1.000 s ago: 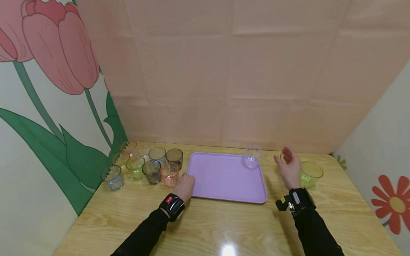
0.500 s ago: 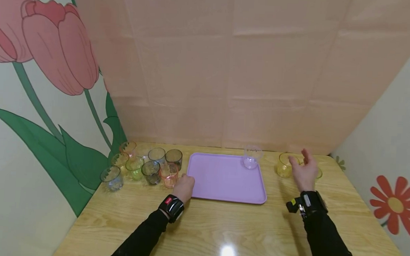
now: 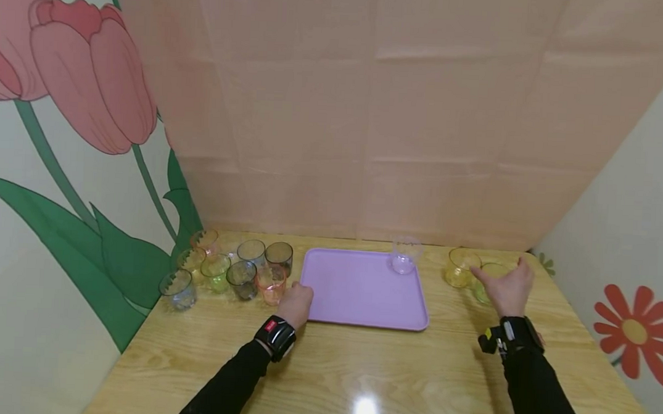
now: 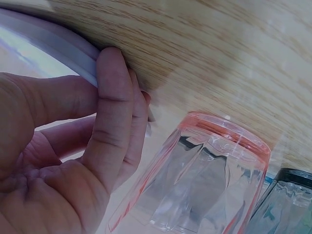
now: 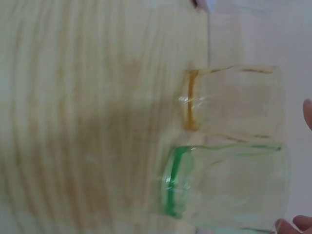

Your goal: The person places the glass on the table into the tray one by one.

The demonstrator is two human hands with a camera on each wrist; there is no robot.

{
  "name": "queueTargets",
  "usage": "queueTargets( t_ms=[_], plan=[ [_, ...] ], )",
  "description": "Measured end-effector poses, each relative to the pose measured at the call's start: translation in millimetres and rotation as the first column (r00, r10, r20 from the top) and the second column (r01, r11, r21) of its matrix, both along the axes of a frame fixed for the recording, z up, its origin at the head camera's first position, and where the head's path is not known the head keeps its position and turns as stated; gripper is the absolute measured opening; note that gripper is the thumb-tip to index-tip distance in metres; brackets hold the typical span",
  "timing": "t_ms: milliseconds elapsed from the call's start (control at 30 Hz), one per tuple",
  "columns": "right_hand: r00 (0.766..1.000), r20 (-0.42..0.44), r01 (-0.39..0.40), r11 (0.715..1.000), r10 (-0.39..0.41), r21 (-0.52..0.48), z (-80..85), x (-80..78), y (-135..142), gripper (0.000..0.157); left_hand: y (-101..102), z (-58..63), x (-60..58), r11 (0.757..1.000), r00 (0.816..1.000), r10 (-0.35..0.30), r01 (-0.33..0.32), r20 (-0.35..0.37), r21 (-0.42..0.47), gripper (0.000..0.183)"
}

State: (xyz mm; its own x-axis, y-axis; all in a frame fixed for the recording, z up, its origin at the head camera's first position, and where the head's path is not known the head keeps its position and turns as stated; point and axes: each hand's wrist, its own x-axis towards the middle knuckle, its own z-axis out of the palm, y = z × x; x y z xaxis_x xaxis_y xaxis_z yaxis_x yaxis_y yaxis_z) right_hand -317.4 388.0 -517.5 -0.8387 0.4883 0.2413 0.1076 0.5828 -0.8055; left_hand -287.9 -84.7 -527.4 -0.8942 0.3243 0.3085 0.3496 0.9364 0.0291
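Observation:
My left hand [image 3: 295,305] pinches the left edge of a purple tray [image 3: 363,295] between thumb and fingers; the left wrist view shows the tray's rim [image 4: 80,58] inside that grip. A pink glass [image 3: 270,284] stands just left of this hand. At the right, my right hand [image 3: 508,289] is at a green glass [image 3: 480,292], thumb and fingers spread apart around its near side and partly hiding it. Fingertips [image 5: 292,226] show at the green glass's rim in the right wrist view, the thumb standing off. A yellow glass [image 3: 457,274] stands just left of the green one.
A clear glass [image 3: 403,262] stands at the tray's far right corner. Several tinted glasses cluster left of the tray, among them a dark grey glass [image 3: 243,282] and a blue glass [image 3: 178,292]. A pinkish sheet [image 3: 362,140] hangs behind the wooden table [image 3: 412,383].
My right hand has moved right, from in front of the yellow glass to the green glass, uncovering the yellow one. The left hand keeps its place on the tray.

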Motion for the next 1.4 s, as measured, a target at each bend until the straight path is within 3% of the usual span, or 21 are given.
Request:
queueTargets(
  t_ms=[200, 567, 900, 1200, 1400],
  plan=[
    [0.992, 0.12, -0.034, 0.998, 0.04, -0.05, -9.5, 4.2, 9, 0.121, -1, -0.1, 1.5, 1.0, 1.0, -0.01, 0.01, 0.003, 0.011, 0.005],
    [0.997, 0.07, -0.007, 0.986, 0.019, -0.167, -17.1, -4.4, 11, 0.114, 0, -0.8, -2.7, 1.0, 1.0, -0.011, 0.011, -0.003, 0.007, 0.006],
    [0.989, 0.14, 0.083, 0.972, -0.053, -0.22, -29.6, -5.0, 11, 0.107, 0, -1.5, 0.5, 1.0, 1.0, 0.002, -0.002, -0.022, -0.024, 0.006],
    [0.989, 0.124, 0.113, 0.947, -0.078, -0.301, -33.1, -2.4, 11, 0.102, 0, 4.3, 1.3, 1.0, 1.0, -0.006, 0.006, 0.025, -0.004, 0.005],
    [0.99, 0.086, 0.134, 0.926, -0.111, -0.352, -33.0, -3.3, 12, 0.096, 1, 6.0, 5.1, 1.0, 1.0, -0.002, 0.003, 0.004, -0.009, 0.005]
  ],
)
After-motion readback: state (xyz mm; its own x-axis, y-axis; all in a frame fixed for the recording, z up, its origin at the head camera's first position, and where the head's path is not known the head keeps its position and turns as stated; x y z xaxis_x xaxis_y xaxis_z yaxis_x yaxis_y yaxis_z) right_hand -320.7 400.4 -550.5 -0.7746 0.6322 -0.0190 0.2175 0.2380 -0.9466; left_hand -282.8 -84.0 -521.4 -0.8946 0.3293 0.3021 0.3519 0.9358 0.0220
